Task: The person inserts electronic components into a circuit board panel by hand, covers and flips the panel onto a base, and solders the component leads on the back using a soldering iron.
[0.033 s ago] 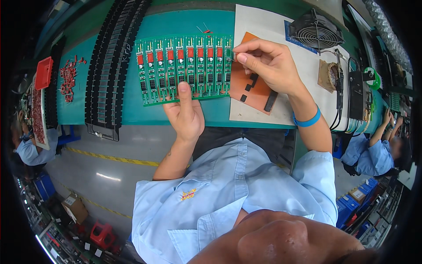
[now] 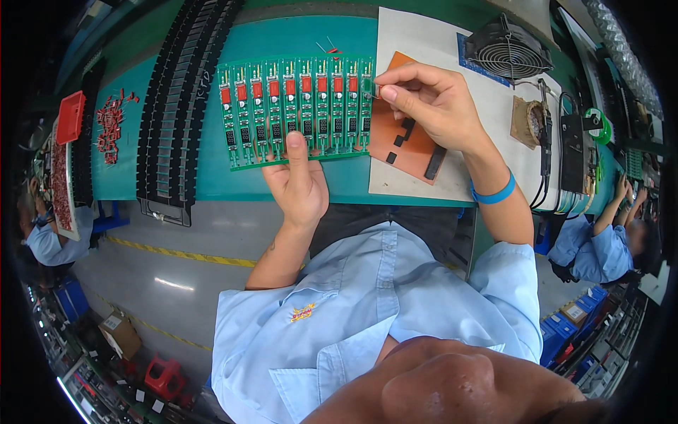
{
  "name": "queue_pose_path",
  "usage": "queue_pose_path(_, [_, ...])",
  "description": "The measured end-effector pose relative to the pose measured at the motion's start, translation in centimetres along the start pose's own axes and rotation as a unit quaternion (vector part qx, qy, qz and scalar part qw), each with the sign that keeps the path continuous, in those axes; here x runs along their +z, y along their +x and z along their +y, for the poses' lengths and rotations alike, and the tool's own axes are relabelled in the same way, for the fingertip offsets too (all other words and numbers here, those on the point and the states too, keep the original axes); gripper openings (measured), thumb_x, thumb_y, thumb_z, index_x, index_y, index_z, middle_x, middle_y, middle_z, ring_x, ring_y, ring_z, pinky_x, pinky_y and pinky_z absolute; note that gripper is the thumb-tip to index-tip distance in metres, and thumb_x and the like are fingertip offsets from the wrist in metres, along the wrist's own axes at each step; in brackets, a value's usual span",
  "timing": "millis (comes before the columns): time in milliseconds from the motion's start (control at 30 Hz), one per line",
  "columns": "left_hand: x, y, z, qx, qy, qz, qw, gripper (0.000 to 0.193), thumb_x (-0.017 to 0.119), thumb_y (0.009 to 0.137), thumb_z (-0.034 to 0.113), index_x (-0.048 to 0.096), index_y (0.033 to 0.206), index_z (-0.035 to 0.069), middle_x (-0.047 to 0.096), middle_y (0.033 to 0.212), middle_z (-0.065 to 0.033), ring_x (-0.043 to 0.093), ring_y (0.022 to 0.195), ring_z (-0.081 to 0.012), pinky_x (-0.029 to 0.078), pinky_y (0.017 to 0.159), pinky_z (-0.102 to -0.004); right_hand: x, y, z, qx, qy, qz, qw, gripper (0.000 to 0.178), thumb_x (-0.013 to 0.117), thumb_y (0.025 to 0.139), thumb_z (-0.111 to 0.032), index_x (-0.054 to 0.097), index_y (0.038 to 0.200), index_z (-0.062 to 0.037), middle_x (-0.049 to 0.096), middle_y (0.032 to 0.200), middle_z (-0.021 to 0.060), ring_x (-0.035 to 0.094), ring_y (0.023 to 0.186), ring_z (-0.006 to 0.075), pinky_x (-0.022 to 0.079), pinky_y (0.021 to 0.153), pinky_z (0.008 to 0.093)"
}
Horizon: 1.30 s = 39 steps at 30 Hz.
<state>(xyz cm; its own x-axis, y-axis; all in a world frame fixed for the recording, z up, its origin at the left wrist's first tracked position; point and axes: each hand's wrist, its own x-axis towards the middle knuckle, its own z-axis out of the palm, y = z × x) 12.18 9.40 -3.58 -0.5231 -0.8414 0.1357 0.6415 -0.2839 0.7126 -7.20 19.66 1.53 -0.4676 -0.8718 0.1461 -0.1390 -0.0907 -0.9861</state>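
Observation:
My left hand (image 2: 301, 185) holds a green circuit board panel (image 2: 330, 112) by its lower edge, thumb on the front and the other fingers behind. The panel is tilted up above the bench and divided into several narrow strips. Red block-shaped components (image 2: 289, 86) sit on the strips except the rightmost one, above black digit displays (image 2: 323, 126). Beside the panel's upper right edge, my right hand (image 2: 436, 102) pinches a small red component (image 2: 378, 90) with thin wire leads between thumb and forefinger. Its leads point at the rightmost strip; fingers hide most of it, and contact is unclear.
An orange-brown plate (image 2: 408, 152) with black pads lies on white sheeting to the right, near a fan (image 2: 510, 53) and a soldering iron (image 2: 544, 134). A black conveyor rail (image 2: 169, 120) crosses the left side, beside loose red components (image 2: 110, 127). Co-workers sit at both sides.

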Motion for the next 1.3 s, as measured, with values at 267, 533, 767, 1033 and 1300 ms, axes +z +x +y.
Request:
queue_pose_path(267, [-0.8, -0.1, -0.2, 0.006, -0.003, -0.013, 1.0, 0.036, 0.057, 0.109, 0.009, 0.05, 0.145, 0.011, 0.068, 0.129, -0.0072, 0.069, 0.106, -0.013, 0.056, 0.084, -0.026, 0.0, -0.1, -0.2, -0.001, -0.008, -0.003, 1.0, 0.018, 0.076, 0.096, -0.009, 0.077, 0.111, 0.0015, 0.075, 0.09, 0.0077, 0.059, 0.067, 0.0053, 0.047, 0.059, 0.0155])
queue_pose_path(533, [-1.4, -0.1, -0.3, 0.003, 0.009, -0.054, 0.998, 0.044, 0.053, 0.111, 0.013, 0.043, 0.154, 0.015, 0.063, 0.143, -0.0071, 0.065, 0.125, -0.0186, 0.054, 0.106, -0.0367, -0.1, -0.1, -0.1, 0.002, -0.025, -0.006, 1.0, 0.017, 0.076, 0.096, -0.009, 0.078, 0.109, 0.0017, 0.075, 0.09, 0.0076, 0.059, 0.067, 0.0057, 0.046, 0.059, 0.0151])
queue_pose_path(767, [-1.4, -0.1, -0.5, 0.007, 0.003, -0.049, 0.999, 0.043, 0.054, 0.11, 0.011, 0.044, 0.152, 0.014, 0.064, 0.14, -0.0074, 0.066, 0.122, -0.0178, 0.055, 0.102, -0.0346, -0.1, -0.1, -0.5, 0.004, -0.028, -0.01, 1.0, 0.016, 0.076, 0.095, -0.007, 0.077, 0.108, 0.0019, 0.075, 0.089, 0.0079, 0.059, 0.067, 0.0071, 0.048, 0.06, 0.0166])
queue_pose_path(1033, [-0.8, 0.0, -0.2, 0.004, -0.019, -0.034, 0.999, 0.041, 0.054, 0.109, 0.005, 0.047, 0.149, 0.009, 0.066, 0.135, -0.0092, 0.067, 0.114, -0.0158, 0.057, 0.095, -0.0305, -0.3, -0.1, -0.6, 0.027, -0.015, -0.006, 0.999, 0.016, 0.076, 0.095, -0.007, 0.077, 0.107, 0.0028, 0.075, 0.089, 0.0075, 0.06, 0.069, 0.0069, 0.048, 0.061, 0.016])
queue_pose_path(1300, [-1.4, 0.0, -0.4, -0.003, -0.004, -0.055, 0.998, 0.042, 0.053, 0.111, 0.012, 0.044, 0.152, 0.014, 0.064, 0.141, -0.008, 0.066, 0.123, -0.0184, 0.055, 0.105, -0.0359, 0.3, 0.1, 0.2, -0.021, -0.058, 0.013, 0.998, 0.013, 0.074, 0.097, -0.006, 0.07, 0.107, 0.0008, 0.071, 0.088, 0.0062, 0.062, 0.072, 0.0091, 0.052, 0.064, 0.0195])
